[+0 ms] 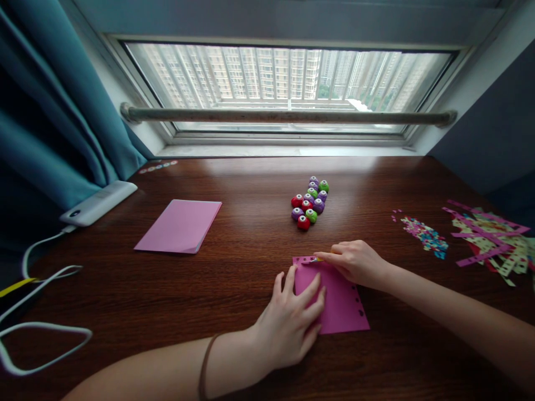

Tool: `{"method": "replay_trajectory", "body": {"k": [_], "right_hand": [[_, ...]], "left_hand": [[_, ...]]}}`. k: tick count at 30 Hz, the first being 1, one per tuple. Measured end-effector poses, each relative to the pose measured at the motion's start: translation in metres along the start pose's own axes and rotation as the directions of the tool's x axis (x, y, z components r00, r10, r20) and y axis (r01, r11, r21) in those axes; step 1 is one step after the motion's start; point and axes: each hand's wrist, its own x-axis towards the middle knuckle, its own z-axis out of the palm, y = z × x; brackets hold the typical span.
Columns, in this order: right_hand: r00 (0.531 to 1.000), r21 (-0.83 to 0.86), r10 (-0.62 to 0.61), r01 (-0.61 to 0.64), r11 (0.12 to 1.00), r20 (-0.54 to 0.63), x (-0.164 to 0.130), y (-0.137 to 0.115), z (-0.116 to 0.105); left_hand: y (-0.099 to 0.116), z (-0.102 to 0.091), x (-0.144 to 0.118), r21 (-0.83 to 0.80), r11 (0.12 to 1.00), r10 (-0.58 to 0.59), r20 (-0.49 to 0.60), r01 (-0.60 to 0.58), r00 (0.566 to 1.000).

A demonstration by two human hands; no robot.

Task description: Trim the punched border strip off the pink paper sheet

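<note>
A bright pink sheet of paper (340, 312) lies on the brown table, with small punched shapes along its top and right edges. My left hand (290, 317) rests on the sheet's left part, fingers spread and pressing it down. At the upper edge, my right hand (355, 262) is closed around a small utility knife (318, 259) with a yellow body. Its thin blade lies at the punched row near the top left corner; most of the handle is hidden in the fingers. Beyond the sheet stands a cluster of red, green and purple craft punches (308, 205).
On the left lie a stack of lighter pink paper (179, 225), a white power bank (100, 203) and a looped white cable (45, 324). Tiny punched-out pieces (426, 236) and a heap of cut paper strips (497, 236) lie at right. A metal bar (288, 116) crosses the window.
</note>
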Motion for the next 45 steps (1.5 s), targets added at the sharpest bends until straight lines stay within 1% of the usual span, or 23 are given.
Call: {"method": "replay_trajectory", "body": {"k": [29, 37, 45], "right_hand": [[1.0, 0.009, -0.003, 0.004, 1.0, -0.015, -0.037, 0.031, -0.002], [1.0, 0.026, 0.01, -0.01, 1.0, 0.008, -0.046, 0.039, -0.008], [0.999, 0.015, 0.034, -0.035, 0.999, 0.038, -0.065, 0.053, -0.008]], "left_hand": [[0.0, 0.002, 0.0, 0.023, 1.0, 0.005, -0.002, -0.005, 1.0], [-0.001, 0.001, 0.001, 0.024, 1.0, 0.0, -0.002, 0.0, 1.0], [0.0, 0.0, 0.0, 0.024, 1.0, -0.004, 0.006, 0.003, 1.0]]}}
